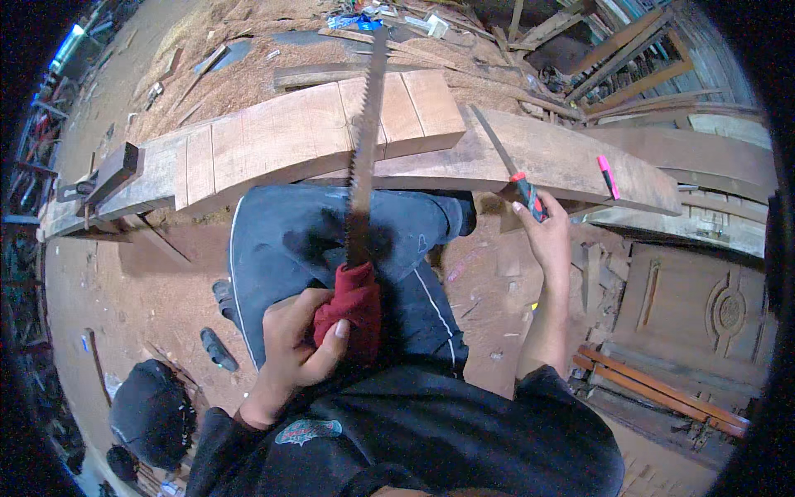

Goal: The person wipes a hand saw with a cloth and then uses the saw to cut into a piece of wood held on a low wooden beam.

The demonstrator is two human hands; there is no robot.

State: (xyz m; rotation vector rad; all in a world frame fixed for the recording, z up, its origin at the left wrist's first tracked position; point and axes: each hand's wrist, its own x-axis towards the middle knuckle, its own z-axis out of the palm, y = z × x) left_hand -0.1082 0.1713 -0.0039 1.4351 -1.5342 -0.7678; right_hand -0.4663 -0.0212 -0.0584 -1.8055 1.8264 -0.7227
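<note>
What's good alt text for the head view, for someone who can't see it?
The left grip holds a toothed saw by its red cloth-wrapped handle; the right grip holds a slim tapered tool over a wooden beam bearing a pink marker.

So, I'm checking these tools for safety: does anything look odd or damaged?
Bundled red cloth, in the left hand's grip, covers the base of the long toothed metal saw blade, where a rigid handle would normally show.
</note>
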